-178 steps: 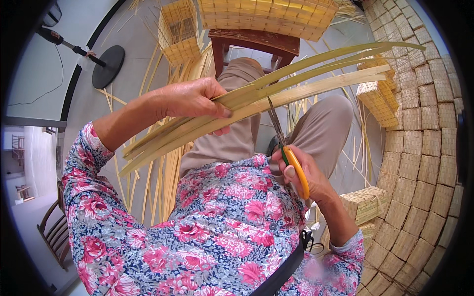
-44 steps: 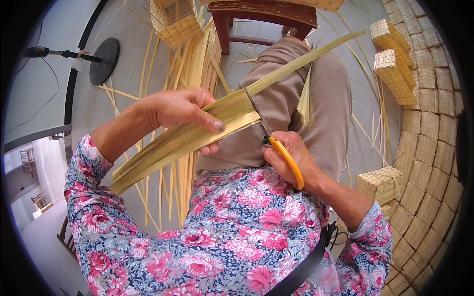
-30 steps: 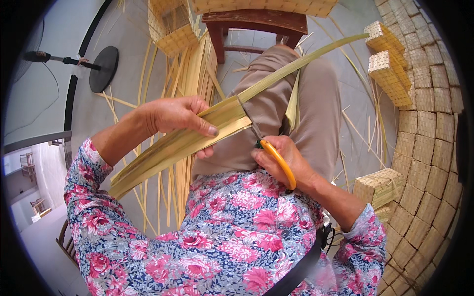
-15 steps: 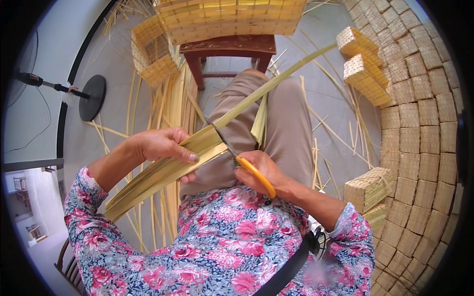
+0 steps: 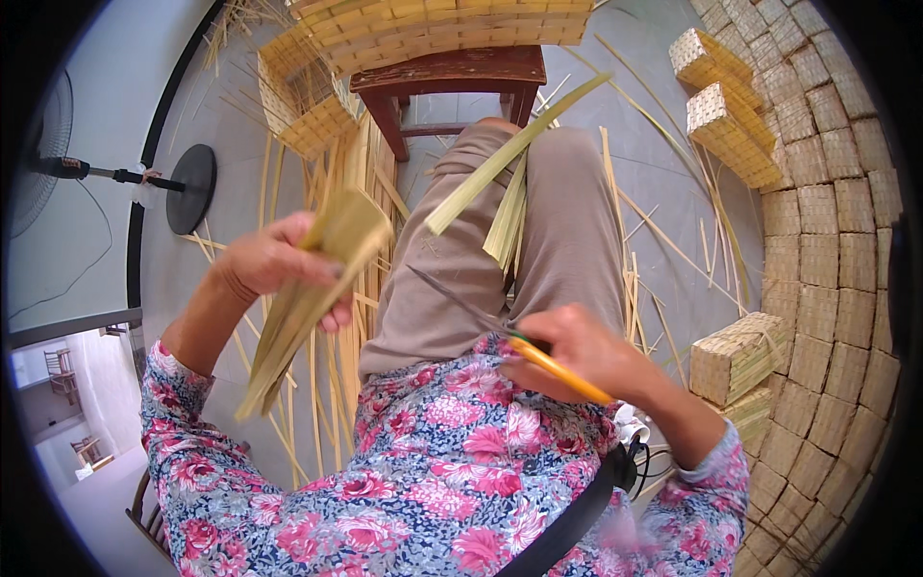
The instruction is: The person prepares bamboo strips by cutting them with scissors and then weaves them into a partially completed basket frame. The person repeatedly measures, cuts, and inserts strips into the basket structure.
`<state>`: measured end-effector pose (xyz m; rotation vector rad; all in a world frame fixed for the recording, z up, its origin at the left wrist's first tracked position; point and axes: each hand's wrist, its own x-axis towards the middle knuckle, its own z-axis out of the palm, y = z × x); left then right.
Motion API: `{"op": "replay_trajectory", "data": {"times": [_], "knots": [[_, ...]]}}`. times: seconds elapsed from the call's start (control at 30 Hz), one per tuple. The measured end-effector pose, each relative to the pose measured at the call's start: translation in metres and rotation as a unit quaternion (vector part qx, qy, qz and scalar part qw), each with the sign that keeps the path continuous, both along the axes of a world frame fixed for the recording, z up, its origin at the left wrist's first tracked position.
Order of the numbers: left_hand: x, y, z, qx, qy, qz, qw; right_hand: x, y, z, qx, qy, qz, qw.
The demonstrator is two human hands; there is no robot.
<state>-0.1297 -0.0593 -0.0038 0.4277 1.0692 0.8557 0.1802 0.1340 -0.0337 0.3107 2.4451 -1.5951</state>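
Note:
My left hand (image 5: 279, 260) is closed around a folded bundle of yellow-green palm leaf strips (image 5: 306, 313), blurred by motion, held left of my lap. My right hand (image 5: 567, 356) grips scissors (image 5: 562, 373) with orange handles; their blades point up and left over my lap, close together. A cut-off leaf piece (image 5: 510, 159) lies across my knees, apart from the bundle. Beneath it, another leaf piece (image 5: 507, 216) rests between my thighs.
Ahead stands a dark red wooden stool (image 5: 452, 72) with a large woven basket (image 5: 452, 27) on it. Another woven basket (image 5: 298, 96) is at its left. Long strips (image 5: 332, 192) litter the floor. A fan base (image 5: 192, 188) stands left; stacked woven boxes (image 5: 817, 240) line the right.
The long leaf has been cut through; its far piece now lies on my knees. My left hand has tilted the bundle upright, and my right hand with the scissors has moved right and back.

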Motion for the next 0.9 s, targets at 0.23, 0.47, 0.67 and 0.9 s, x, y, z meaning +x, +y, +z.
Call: {"op": "replay_trajectory", "data": {"times": [0.23,0.47,0.67,0.9], "knots": [[-0.007,0.078,-0.007,0.055,0.119,0.195,0.972,0.036,0.093,0.024,0.022,0.038,-0.290,0.956],[0.034,0.115,-0.023,-0.047,0.086,0.095,0.991,0.039,0.135,-0.047,-0.052,0.022,-0.381,0.923],[0.056,0.112,-0.007,-0.083,0.158,0.071,0.981,0.081,0.174,-0.144,-0.057,-0.045,-0.457,0.886],[0.084,0.113,0.004,-0.152,0.134,-0.003,0.979,0.122,0.196,-0.216,0.154,-0.351,-0.389,0.838]]}}
